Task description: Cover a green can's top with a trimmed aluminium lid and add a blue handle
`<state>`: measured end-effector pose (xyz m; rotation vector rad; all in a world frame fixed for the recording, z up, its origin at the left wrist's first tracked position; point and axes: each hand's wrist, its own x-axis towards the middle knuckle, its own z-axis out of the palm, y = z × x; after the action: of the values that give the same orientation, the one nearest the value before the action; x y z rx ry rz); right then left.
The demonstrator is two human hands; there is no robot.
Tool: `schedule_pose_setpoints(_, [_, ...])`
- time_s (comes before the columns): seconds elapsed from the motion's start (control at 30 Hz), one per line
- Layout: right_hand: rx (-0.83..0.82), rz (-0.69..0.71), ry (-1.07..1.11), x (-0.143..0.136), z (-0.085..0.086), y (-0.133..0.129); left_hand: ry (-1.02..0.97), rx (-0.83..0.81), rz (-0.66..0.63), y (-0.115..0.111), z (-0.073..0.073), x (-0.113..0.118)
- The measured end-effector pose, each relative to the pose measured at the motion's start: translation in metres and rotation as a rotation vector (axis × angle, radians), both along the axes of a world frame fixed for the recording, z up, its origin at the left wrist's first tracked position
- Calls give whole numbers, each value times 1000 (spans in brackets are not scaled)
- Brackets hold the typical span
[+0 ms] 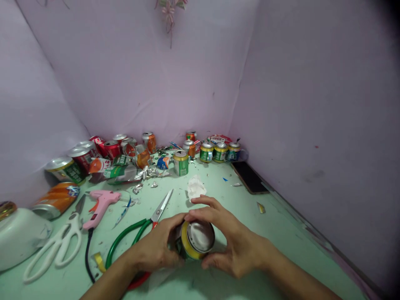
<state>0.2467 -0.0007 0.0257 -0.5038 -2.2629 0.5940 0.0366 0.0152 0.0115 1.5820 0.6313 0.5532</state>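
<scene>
Near the front of the table, a green and yellow drink can (200,236) is tilted with its bare silver end facing up toward me. My left hand (161,241) wraps round its left side, the thumb low and the fingers behind. From the right, my right hand (234,237) curves about the same can, fingertips at the far rim and thumb at the near edge. Beside my left forearm lie scissors with green and red handles (134,237), partly covered by that arm. A crumpled white tissue (196,187) lies just beyond my hands.
A pink glue gun (101,204), white-handled scissors (59,241) and an orange can (58,199) lie at left. Cans and cut scraps (125,171) crowd the back left. A green can (181,163) stands mid-table; small cup-like cans (220,152) line the back. A phone (250,177) lies right.
</scene>
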Motion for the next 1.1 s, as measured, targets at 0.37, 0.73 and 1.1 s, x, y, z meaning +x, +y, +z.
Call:
schedule_pose_setpoints(0.37, [-594,-373,648,-2,-5,5,235,318,344,-2,-3,3])
schedule_pose_setpoints(0.73, [-1241,-264,407,-17,-2,-3,269,640,376,-4,-20,2])
schedule_pose_setpoints(1.1, [-1103,-354,375,-25,-6,-3,268,716,359,-5,-22,5])
